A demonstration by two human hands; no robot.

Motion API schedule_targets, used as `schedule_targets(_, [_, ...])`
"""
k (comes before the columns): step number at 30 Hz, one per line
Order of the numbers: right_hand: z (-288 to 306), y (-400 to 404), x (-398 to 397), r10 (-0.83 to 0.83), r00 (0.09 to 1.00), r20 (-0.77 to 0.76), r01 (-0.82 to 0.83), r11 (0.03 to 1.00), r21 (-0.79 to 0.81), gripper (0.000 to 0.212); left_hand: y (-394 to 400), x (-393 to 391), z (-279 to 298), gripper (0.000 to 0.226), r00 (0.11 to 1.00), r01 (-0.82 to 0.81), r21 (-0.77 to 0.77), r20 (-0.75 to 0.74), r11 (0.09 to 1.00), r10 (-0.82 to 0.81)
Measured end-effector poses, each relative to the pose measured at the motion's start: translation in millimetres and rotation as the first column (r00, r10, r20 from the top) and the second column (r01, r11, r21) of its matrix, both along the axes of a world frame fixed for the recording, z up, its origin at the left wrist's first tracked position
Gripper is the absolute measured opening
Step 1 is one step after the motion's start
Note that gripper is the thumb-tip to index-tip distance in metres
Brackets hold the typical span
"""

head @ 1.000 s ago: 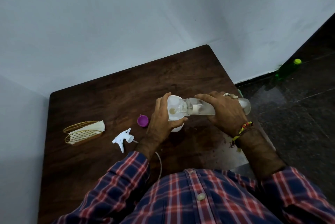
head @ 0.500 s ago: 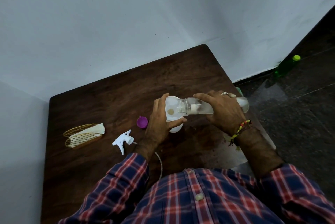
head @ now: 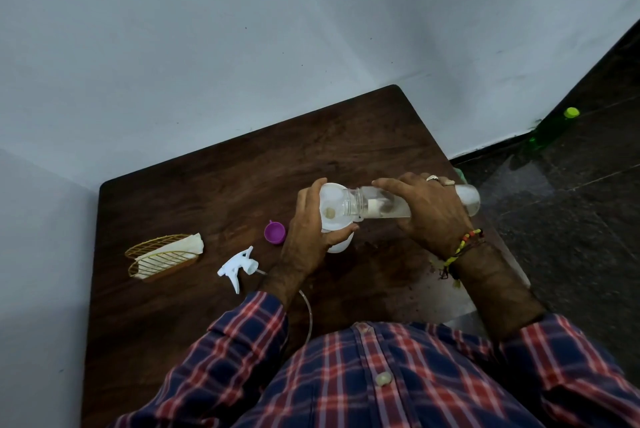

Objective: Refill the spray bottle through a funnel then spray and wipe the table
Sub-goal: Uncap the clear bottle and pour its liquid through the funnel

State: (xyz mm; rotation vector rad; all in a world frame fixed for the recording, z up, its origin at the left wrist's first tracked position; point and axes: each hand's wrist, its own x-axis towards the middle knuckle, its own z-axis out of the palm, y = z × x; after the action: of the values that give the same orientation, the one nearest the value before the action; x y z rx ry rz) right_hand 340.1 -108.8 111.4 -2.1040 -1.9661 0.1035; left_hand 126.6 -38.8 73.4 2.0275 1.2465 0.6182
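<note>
On the dark wooden table (head: 214, 192), my left hand (head: 308, 233) grips a white funnel (head: 330, 205) set on the white spray bottle (head: 341, 244), which is mostly hidden under the funnel and hand. My right hand (head: 429, 212) holds a clear plastic bottle (head: 467, 199) tipped on its side, its open neck (head: 353, 202) over the funnel's mouth. The white trigger sprayer head (head: 239, 266) lies detached on the table left of my left wrist, its thin tube curving toward my shirt.
A purple cap (head: 274, 232) lies beside the funnel on the left. A gold wire holder (head: 161, 261) with a white cloth (head: 188, 244) sits at the table's left. A green bottle (head: 550, 129) stands on the dark floor by the wall at right.
Both hands and the two bottles keep nearly the same pose; the whole view has only shifted slightly.
</note>
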Motion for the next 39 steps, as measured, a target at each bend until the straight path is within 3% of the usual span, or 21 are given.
schedule_targets(24, [-3.0, 0.2, -0.1, -0.008, 1.0, -0.018, 0.008, 1.0, -0.001, 0.06, -1.3, 1.7, 4.6, 0.106, 1.0, 0.004, -0.026, -0.028, 1.0, -0.005])
schedule_targets(39, [0.1, 0.2, -0.4, -0.016, 1.0, -0.007, 0.015, 0.999, -0.03, 0.063, -3.5, 2.4, 4.2, 0.095, 1.0, -0.013, 0.008, 0.001, 1.0, 0.013])
